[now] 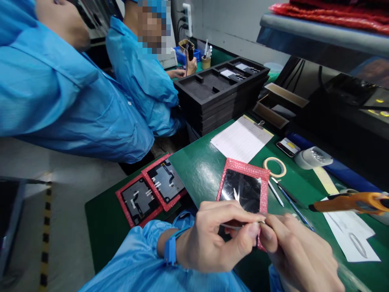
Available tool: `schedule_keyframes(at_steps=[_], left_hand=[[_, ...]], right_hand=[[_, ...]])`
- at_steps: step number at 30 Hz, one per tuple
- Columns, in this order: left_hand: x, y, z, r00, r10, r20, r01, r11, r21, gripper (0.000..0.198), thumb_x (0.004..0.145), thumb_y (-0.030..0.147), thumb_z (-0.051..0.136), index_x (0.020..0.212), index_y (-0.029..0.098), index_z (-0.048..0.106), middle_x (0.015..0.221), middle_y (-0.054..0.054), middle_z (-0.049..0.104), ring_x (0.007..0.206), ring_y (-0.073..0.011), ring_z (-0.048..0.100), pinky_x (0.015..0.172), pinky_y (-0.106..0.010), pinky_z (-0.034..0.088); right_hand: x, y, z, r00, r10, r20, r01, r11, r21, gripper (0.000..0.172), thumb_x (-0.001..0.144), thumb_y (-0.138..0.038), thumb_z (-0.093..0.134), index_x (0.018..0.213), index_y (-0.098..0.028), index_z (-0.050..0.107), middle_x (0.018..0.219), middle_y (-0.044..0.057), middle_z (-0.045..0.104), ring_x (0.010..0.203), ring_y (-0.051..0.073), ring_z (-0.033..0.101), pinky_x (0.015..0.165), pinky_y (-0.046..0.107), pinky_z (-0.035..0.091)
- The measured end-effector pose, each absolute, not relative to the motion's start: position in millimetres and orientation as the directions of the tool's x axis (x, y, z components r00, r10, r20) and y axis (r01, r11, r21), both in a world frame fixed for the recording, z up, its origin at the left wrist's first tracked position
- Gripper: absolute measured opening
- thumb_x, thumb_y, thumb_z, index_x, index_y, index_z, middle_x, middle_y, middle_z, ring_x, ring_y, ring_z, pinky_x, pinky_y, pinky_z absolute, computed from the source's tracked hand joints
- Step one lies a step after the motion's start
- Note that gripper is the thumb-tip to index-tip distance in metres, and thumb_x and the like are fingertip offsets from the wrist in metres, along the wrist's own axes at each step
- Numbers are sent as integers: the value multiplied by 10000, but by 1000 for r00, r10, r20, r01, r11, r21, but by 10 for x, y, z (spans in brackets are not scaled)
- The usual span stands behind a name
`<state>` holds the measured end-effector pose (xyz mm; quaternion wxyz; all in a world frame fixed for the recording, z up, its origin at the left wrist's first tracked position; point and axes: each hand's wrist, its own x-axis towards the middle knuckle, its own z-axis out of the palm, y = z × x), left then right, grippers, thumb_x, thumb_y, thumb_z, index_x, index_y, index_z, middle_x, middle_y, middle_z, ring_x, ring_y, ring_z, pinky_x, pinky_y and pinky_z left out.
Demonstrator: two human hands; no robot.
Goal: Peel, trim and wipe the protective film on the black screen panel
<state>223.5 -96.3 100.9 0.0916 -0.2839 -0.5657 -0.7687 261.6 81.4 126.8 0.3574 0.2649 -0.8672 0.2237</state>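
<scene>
Both hands meet above a pink bubble-wrap pouch point(242, 164) that has a dark, glossy flat panel point(247, 186) on it. Thumb and forefinger of my left hand point(221, 237) are pinched together, with a blue wrist strap point(170, 251) behind them. My right hand point(294, 247) also pinches, its fingertips touching those of the left. Whatever small piece lies between the fingertips is too hidden to name. A pointed silver tip point(236, 194) sticks up behind my left fingers; I cannot tell which hand holds it.
Right of the pouch lie masking tape point(274, 167), a white pen point(276, 194), papers point(349, 231) and an orange-handled tool point(352, 202). Behind are a clipboard point(242, 138) and stacked black trays point(221, 97). Two more pouches point(138, 202) lie left. Two people point(142, 81) in blue smocks are close by.
</scene>
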Motion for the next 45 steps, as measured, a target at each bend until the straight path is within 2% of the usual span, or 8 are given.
schedule_keyframes(at_steps=[12,18,21,25,28,32,36,45], left_hand=[[2248,-984,997,-845,230,482,369,-402,838,182,1077,148,843,1242,98,903,835,-114,876,720,-142,805,708,-200,634],[2084,-1153,1010,-815,469,340,87,-482,872,262,1155,345,766,1307,224,942,1123,-146,840,804,-120,740,687,-206,612],[1931,-1196,997,-732,610,304,-84,-524,848,285,1170,398,746,1259,233,959,1012,-111,804,750,-95,713,708,-204,613],[1829,-1131,873,-648,711,272,-324,-581,747,346,1051,427,921,1284,172,923,755,-34,734,690,-101,720,722,-205,622],[1813,-1071,752,-599,766,235,-417,-548,725,422,981,489,981,1208,142,906,767,-15,698,616,-86,690,631,-188,593],[1761,-1007,668,-662,654,366,-200,-625,755,335,910,452,1047,1085,191,930,1037,-45,691,691,-58,665,624,-188,572],[1709,-936,649,-670,503,545,40,-709,704,350,874,491,1057,894,186,887,1045,-50,695,814,-87,610,782,-238,563],[1730,-868,627,-677,557,481,-30,-674,738,639,767,698,1056,645,175,709,1055,-87,724,831,-140,621,831,-334,555]], right_hand=[[2616,794,1281,-600,-306,739,-613,770,-179,134,1177,-81,625,1121,-107,745,825,41,666,664,108,577,642,249,484],[2590,821,1314,-585,-311,749,-628,759,-175,186,1225,-152,587,1106,-109,723,815,43,674,642,105,578,597,271,460],[2554,806,1297,-580,-291,761,-662,712,-232,231,1251,-196,556,1086,-134,705,760,6,658,606,85,596,578,242,472],[2521,780,1263,-589,-300,750,-691,669,-276,258,1273,-221,507,1078,-169,668,716,-28,638,567,73,584,574,234,460],[2519,786,1247,-596,-323,735,-700,658,-278,265,1280,-225,475,1078,-185,642,703,-37,643,552,76,592,576,237,460],[2518,785,1243,-586,-341,735,-710,653,-263,256,1278,-218,471,1080,-191,632,689,-45,629,532,82,582,558,232,454],[2516,756,1212,-580,-340,740,-714,649,-262,261,1281,-231,460,1091,-192,634,695,-46,631,546,89,598,584,235,477],[2475,709,1146,-569,-337,750,-748,591,-303,288,1282,-253,454,1072,-199,643,711,-49,623,547,95,580,545,231,470]])
